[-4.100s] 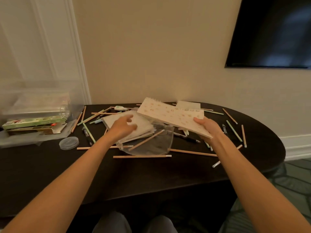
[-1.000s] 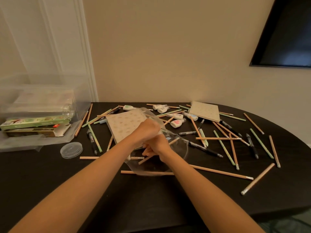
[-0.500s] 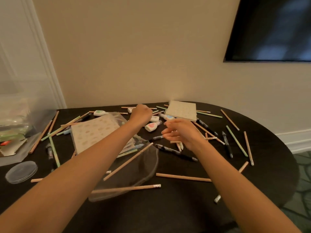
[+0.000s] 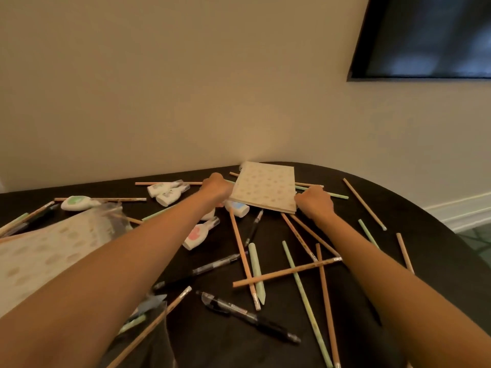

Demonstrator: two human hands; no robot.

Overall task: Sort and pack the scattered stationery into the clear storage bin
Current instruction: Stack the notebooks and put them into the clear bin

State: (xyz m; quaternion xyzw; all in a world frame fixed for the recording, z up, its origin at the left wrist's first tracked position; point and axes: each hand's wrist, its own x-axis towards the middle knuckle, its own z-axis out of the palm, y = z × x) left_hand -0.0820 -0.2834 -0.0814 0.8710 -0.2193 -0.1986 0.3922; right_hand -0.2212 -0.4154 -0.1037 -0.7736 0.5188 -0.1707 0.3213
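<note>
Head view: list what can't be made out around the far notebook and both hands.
- Left hand fingers: hidden behind its own knuckles at the left edge of the far notebook; grip unclear.
- Right hand fingertips: curled out of sight at that notebook's near-right corner.
- Near notebook: cut by the left edge, covered by the left forearm.

both hands apparently grip the far notebook on the table.

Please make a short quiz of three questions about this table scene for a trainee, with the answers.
1. True or false: the pencils lie in one neat row.
2. What do the left hand and the right hand hold? A) the far notebook B) a lid C) a cup
3. Fill in: the correction tape nearest the camera bears a ___ mark.
Key: 1 false; 2 A; 3 pink.
</note>
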